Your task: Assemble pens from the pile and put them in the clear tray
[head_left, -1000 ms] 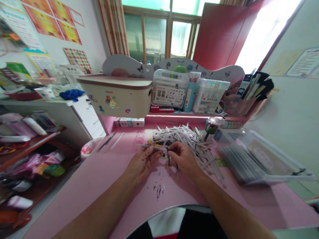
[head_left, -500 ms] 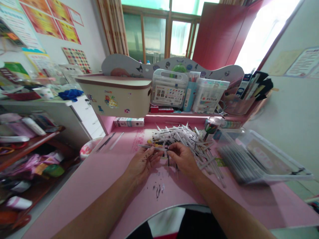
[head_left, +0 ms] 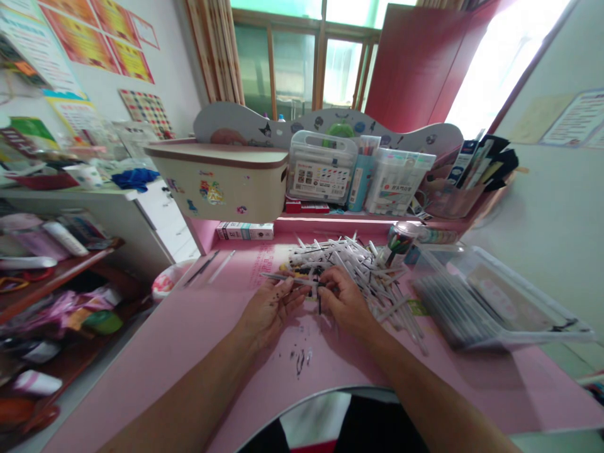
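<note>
My left hand is closed round a slim, pale pen, which lies nearly level and points to the left. Dark ink specks mark the skin of this hand. At the pen's right end, my right hand pinches a small dark piece, perhaps a cap; its exact kind is too small to make out. Right behind both hands spreads a heap of white and clear pen parts. Black ink smears stain the pink desk in front of me.
To the right stands a clear plastic box holding rows of pens. A jar of pens is behind it. Two thin sticks lie at the left. A shelf above carries a cream storage bin and marker cases.
My right hand has shifted slightly, its fingers now closer round the dark piece at the pen's right end. The left hand stays almost still with the pen.
</note>
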